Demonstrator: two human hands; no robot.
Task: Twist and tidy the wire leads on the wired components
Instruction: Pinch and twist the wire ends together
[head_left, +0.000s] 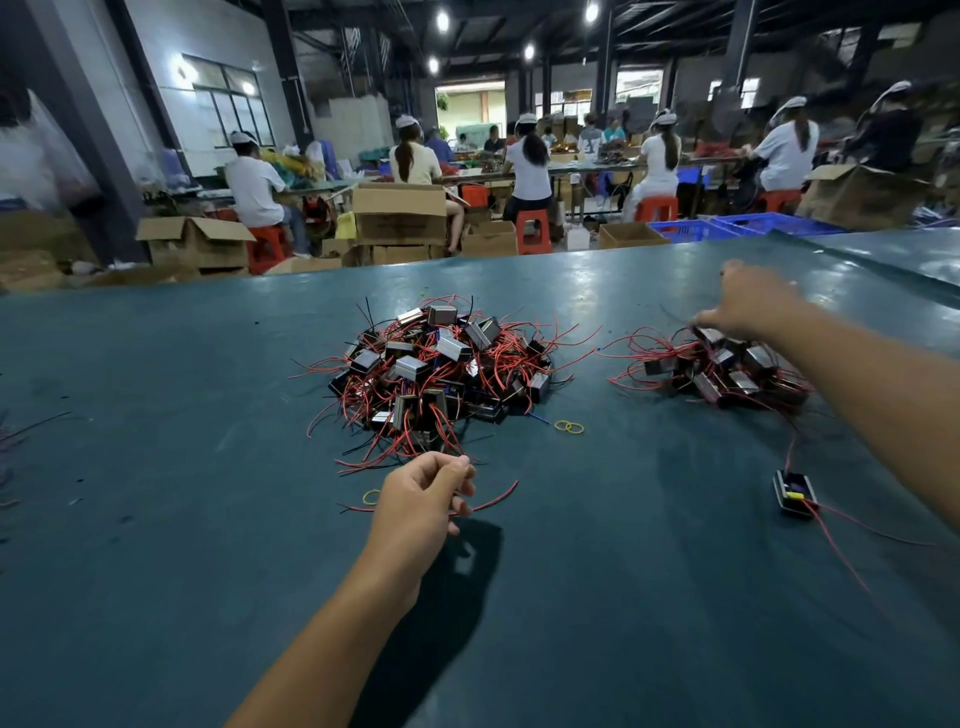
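A wide green table (208, 519) carries a big heap of wired blocks (441, 369) in the middle and a smaller heap (727, 371) to the right. The left hand (423, 496) is curled, pinching a red wire (493, 501) near the big heap. The right hand (748, 304) reaches over the smaller heap's far side, fingertips on a block; its grip is blurred. One lone block (794, 493) lies near right. Yellow rubber bands (569, 427) sit beside the big heap.

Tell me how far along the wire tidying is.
Done, probably: the smaller pile on the right, where the right hand reaches. In hand: the left hand pinches a red wire. Left: the big tangled pile and one loose part.
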